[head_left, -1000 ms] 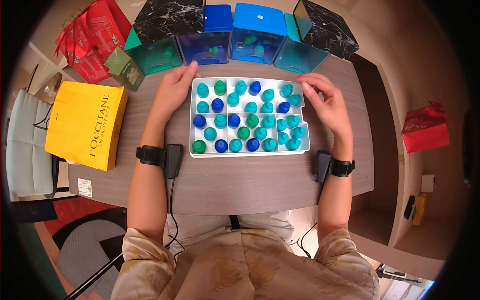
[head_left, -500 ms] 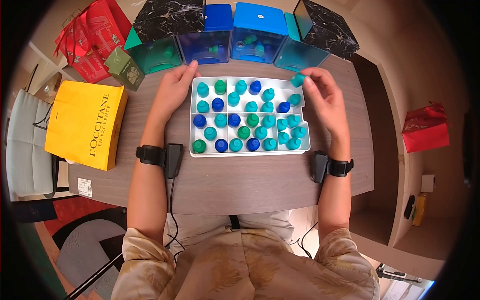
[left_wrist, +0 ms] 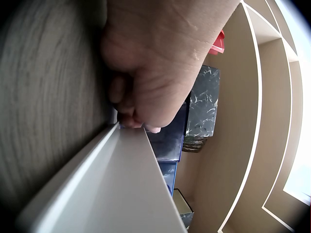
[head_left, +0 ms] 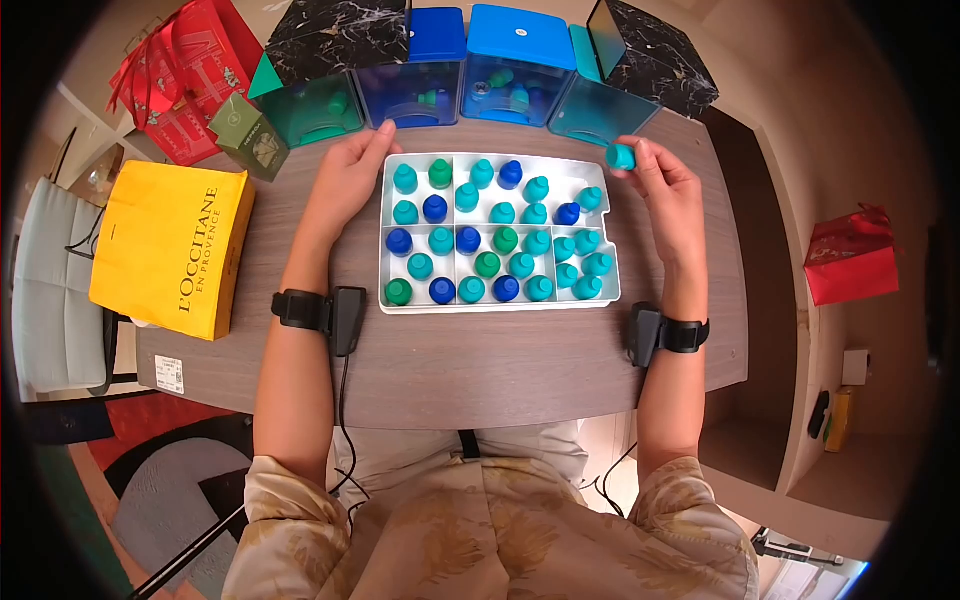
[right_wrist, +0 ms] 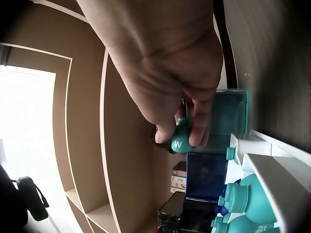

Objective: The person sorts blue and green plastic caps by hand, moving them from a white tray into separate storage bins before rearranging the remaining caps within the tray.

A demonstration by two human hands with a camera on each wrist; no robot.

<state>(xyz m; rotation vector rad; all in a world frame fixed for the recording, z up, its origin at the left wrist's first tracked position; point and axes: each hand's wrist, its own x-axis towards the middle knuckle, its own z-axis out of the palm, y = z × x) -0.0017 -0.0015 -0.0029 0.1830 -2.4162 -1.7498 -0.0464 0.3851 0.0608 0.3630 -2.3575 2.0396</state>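
My right hand [head_left: 668,205] pinches a small teal bottle [head_left: 620,157] between thumb and fingertips, beyond the tray's far right corner. A white W shows on this bottle in the right wrist view. At the far left corner of the white divided tray [head_left: 450,309], my left hand [head_left: 345,180] has its fingers curled at the tray's edge, in part hidden behind the wall in the left wrist view. Teal, dark blue [head_left: 441,291] and green [head_left: 398,292] bottles stand in the tray's compartments. The far right compartment holds a teal bottle [head_left: 590,199] and a blue one [head_left: 568,214].
Along the table's back stand see-through bins: green [head_left: 305,110], dark blue [head_left: 410,90], light blue [head_left: 520,50] and teal [head_left: 600,105]. Black marble-patterned boxes [head_left: 340,40] rest there too. Left are a yellow bag [head_left: 165,250], a green box [head_left: 250,140] and a red bag [head_left: 190,85].
My right hand has taken a teal bottle from the tray's far right compartment and moved it up and to the right, past the rim. The left hand stays put.
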